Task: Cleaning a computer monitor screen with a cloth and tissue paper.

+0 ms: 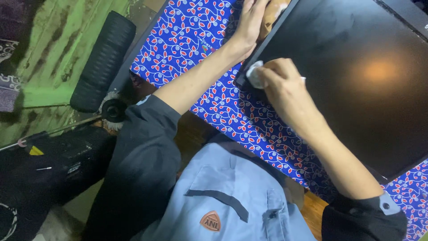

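Note:
A large black flat screen lies tilted on a table covered with a blue cloth with red and white vine pattern. My right hand presses a small white wad of tissue against the screen's lower left corner. My left hand rests flat on the screen's left edge, fingers together, steadying it. Both arms wear dark sleeves pushed up past the forearm.
A black ribbed chair armrest stands left of the table over a green-painted floor. Dark gear lies at lower left. My grey-blue vest fills the bottom. A tan object peeks out behind the screen.

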